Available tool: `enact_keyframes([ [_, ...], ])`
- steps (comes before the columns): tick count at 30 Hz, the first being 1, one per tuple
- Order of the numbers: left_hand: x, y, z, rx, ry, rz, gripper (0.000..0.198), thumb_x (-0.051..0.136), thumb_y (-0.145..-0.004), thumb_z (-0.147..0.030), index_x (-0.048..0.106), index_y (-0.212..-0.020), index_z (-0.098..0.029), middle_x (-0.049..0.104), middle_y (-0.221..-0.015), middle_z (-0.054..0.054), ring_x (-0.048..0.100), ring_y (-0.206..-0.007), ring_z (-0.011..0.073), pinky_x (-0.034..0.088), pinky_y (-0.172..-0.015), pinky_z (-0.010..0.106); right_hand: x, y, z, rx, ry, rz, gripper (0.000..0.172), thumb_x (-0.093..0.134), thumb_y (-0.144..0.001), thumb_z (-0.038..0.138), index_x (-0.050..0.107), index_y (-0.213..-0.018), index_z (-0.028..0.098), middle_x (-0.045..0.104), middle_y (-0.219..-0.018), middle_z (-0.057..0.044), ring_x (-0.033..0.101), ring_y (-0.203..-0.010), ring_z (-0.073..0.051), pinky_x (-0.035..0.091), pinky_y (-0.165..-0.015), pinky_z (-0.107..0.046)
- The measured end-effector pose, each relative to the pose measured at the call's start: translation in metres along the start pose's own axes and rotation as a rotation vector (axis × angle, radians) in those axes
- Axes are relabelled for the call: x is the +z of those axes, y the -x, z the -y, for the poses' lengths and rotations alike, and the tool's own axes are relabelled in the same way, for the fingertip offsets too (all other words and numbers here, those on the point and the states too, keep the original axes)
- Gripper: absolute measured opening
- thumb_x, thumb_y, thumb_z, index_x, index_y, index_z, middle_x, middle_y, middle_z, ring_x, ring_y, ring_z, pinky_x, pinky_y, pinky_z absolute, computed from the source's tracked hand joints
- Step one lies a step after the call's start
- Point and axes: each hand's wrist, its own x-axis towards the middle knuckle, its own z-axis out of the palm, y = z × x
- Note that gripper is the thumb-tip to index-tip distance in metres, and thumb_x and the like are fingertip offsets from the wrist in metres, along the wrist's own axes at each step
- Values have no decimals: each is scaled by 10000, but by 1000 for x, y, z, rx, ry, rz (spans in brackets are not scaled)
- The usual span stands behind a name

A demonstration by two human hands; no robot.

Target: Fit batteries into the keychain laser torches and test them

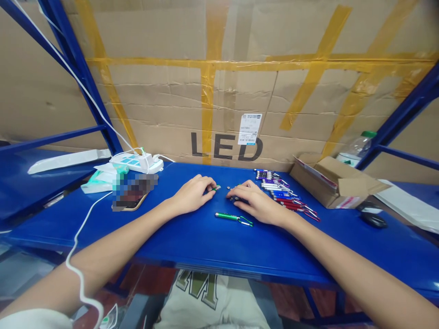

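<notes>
My left hand (195,195) rests on the blue table with its fingers curled and closed around a small green and silver piece (216,188) at the fingertips. Across from it, my right hand (252,201) is bent low over the tabletop. Its fingers are curled in, and what they hold is hidden under them. Between the hands lies a tiny round silvery piece (228,188). Nearer to me is a slim green penlight (226,216) with a green carabiner clip (245,222), touched by neither hand.
Right of my right hand, several penlights with clips lie in rows, the red ones (291,204) nearest. Beyond them stand an open cardboard box (329,185), a black mouse (373,220) and a bottle (358,147). At left are a phone (137,194), a power strip (132,161) and a white cable (76,237).
</notes>
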Motion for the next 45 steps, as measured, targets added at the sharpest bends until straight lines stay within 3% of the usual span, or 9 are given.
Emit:
enact_keyframes([
  [7, 5, -5, -5, -103, 373, -79, 238, 692, -961, -399, 699, -1093, -201, 772, -976, 26, 631, -753, 166, 489, -717, 303, -2, -1, 3, 13, 41, 11, 243, 505, -1091, 238, 691, -1248, 233, 737, -1204, -111, 527, -1068, -298, 433, -964, -463],
  [13, 12, -4, -9, -91, 576, 9, 291, 729, -934, -413, 698, -1103, -179, 735, -906, 17, 623, -752, 143, 469, -675, 265, 0, 0, 1, 9, 51, 10, 191, 514, -1089, 226, 695, -1148, 236, 749, -1144, -95, 537, -1020, -280, 415, -924, -427],
  [19, 12, -1, -16, -81, 570, 56, 286, 719, -957, -407, 707, -1134, -183, 740, -986, 35, 633, -801, 153, 464, -688, 273, -2, 1, 0, 34, 40, -17, 154, 572, -1057, 231, 694, -1149, 219, 762, -1103, -103, 537, -1015, -292, 433, -904, -424],
  [28, 6, 3, -27, 33, 428, 48, 252, 651, -1020, -382, 728, -1183, -206, 761, -1028, 24, 634, -774, 155, 487, -711, 281, -8, -1, 10, 74, -198, -308, 223, 638, -1034, 316, 685, -1242, 249, 775, -1137, -73, 619, -1014, -262, 483, -908, -398],
  [36, 7, 4, -33, 43, 523, 53, 234, 682, -1007, -383, 731, -1157, -211, 756, -1021, 19, 646, -799, 153, 482, -699, 270, -6, -1, 19, 46, -230, -327, 220, 639, -1050, 350, 697, -1243, 260, 773, -1159, -73, 627, -1052, -276, 486, -928, -416],
  [45, 6, 4, -36, 46, 484, 5, 229, 691, -1003, -378, 738, -1143, -203, 749, -966, 12, 641, -776, 148, 477, -683, 264, -7, 0, 21, 19, -195, -341, 199, 640, -1062, 338, 688, -1236, 253, 768, -1160, -69, 620, -1039, -265, 475, -922, -398],
])
